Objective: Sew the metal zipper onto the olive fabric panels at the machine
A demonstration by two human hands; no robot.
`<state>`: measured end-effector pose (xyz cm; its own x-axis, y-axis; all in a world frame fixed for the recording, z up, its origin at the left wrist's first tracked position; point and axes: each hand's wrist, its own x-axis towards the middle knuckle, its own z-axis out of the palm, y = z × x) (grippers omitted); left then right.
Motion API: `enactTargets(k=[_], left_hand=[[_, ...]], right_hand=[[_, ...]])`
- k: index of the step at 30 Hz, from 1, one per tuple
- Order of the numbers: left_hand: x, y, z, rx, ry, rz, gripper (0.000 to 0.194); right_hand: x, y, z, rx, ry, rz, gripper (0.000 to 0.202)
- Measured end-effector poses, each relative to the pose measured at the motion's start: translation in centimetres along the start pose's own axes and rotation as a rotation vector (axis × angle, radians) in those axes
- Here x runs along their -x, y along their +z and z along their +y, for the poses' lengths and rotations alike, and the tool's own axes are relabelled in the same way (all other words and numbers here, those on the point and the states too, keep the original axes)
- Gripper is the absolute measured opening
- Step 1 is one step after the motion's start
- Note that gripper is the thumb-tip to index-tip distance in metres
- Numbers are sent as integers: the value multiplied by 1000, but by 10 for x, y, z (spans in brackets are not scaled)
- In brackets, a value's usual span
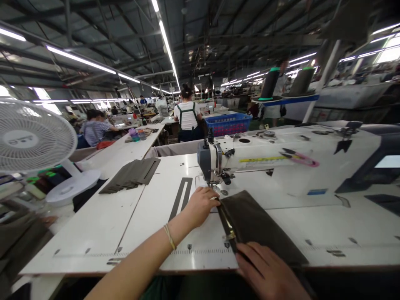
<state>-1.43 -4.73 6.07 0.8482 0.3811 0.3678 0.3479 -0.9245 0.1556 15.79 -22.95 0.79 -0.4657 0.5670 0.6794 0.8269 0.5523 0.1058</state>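
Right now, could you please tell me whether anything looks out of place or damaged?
Nothing stands out: I see no spill or damage. The gray stack is fanned unevenly and a slotted piece lies apart from it, but neither seems amiss. The dark fabric at the left hand and right hand shows no visible tear.

Looking up at 12 o'clock into a dark roof (243,25) crossed by metal beams (131,39). Following a bright strip light (165,37) down from between 11 and 12 o'clock, with more tube lights glowing at 10 (81,59) and 2 o'clock. Catching pale daylight through windows between 9 and 10 o'clock (43,94) and at 2 o'clock (390,49). Passing a white fan (23,139) and a long white table (114,155) at 9 o'clock. Glimpsing green floor (256,124) beside a blue basket (228,120) toward 1 o'clock. Meeting a pale tabletop (100,221) toward 6 o'clock.
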Motion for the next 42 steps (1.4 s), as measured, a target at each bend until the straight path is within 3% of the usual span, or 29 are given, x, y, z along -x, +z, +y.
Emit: enactTargets(k=[2, 3, 5, 6, 7, 10, 13, 16, 20, 24, 27, 29, 31, 33, 37, 42], left_hand=[[23, 5, 1, 2, -53, -67, 25], [31, 5, 6, 14, -92, -106, 32], [40, 2, 19, 62, -155, -191, 64], [41, 1, 25, 86, -176, -225, 80], [40, 1, 30, 103, -186, -249, 92], [32, 7, 35, 93, -196, -291, 109], [20, 15, 25, 34, -215, -356, 106], [12, 18, 12, -9, -220, -418, 96], [11, 17, 9, -19, -217, -454, 101], [13, 15, 18, -31, -249, -386, 118], [14, 15, 22, -12, -240, -389, 117], [15, 15, 22, 7, -225, -388, 114], [16, 14, 22, 20, -220, -381, 114], [18, 13, 22, 27, -211, -376, 114], [19, 15, 24, 27, -191, -359, 115], [18, 15, 22, 70, -196, -346, 117]], right_hand=[[-9, 9, 2, -124, 31, -72, 39], [-11, 10, 10, -173, 127, -79, 41], [-12, 10, 39, -186, 439, -35, 51], [-11, 11, 56, -135, 627, -73, 65], [-9, 14, 73, -99, 725, -106, 72], [-9, 29, 112, -96, 867, -206, 59], [-22, 44, 131, -121, 909, -265, 40], [-37, 53, 134, -92, 910, -273, 29], [-39, 55, 127, 2, 884, -296, 2], [-25, 46, 117, 105, 816, -358, 21], [-16, 38, 101, 151, 715, -350, 33], [-7, 33, 85, 141, 535, -309, 44], [2, 27, 71, 162, 255, -263, 51], [8, 22, 64, 200, 138, -248, 55], [-12, 27, 69, 173, 159, -198, 54], [-42, 66, 74, -24, 162, -244, 47]])
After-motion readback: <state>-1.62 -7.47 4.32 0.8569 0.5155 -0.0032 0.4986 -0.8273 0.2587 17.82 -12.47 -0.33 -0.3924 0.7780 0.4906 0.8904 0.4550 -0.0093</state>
